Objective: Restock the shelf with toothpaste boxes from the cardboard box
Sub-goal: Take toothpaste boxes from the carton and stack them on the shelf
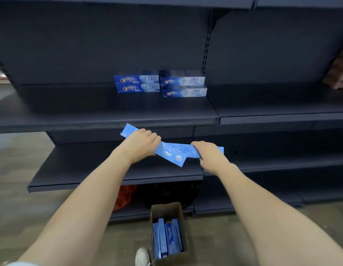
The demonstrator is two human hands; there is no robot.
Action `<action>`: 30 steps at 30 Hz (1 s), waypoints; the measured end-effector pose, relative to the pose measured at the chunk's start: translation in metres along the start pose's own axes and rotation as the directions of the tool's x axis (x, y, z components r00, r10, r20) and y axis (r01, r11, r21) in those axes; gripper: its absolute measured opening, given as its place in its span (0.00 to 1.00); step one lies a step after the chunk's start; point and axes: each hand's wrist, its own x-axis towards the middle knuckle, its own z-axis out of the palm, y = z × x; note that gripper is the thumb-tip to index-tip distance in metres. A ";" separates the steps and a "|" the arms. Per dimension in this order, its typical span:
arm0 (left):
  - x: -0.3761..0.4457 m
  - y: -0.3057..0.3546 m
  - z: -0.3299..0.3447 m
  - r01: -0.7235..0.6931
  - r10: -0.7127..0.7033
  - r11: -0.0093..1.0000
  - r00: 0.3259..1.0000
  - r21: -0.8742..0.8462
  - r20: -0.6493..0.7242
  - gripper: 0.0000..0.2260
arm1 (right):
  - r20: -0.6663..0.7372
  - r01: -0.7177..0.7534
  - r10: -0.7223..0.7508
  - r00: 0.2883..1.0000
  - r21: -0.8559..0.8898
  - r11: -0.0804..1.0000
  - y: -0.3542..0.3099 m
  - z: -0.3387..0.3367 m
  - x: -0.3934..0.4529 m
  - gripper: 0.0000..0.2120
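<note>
Under each grip [142, 143] [209, 153], one toothpaste box [171, 154].

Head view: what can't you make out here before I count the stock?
- Cardboard box: how many toothpaste boxes remain; its walls hide the lower ones.
- Left hand and right hand: box count in each grip; fingers cover them.
- Shelved stacks: small print is blurred.
- Under the lowest shelf: dark and orange items, shadowed.

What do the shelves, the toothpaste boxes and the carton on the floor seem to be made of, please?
Shelves: apparently painted metal, dark matte, with thin folded front edges and a slotted upright.
Toothpaste boxes: printed paperboard, it seems, slightly glossy blue-and-white faces with crisp corners.
Carton: brown corrugated cardboard by its look, dull, with open flaps.
</note>
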 end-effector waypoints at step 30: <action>0.061 -0.161 0.072 0.308 -0.280 0.928 0.948 -0.208 0.153 0.27 | 0.131 -0.003 0.009 0.991 -0.043 0.999 -0.032 -0.075 0.200 0.28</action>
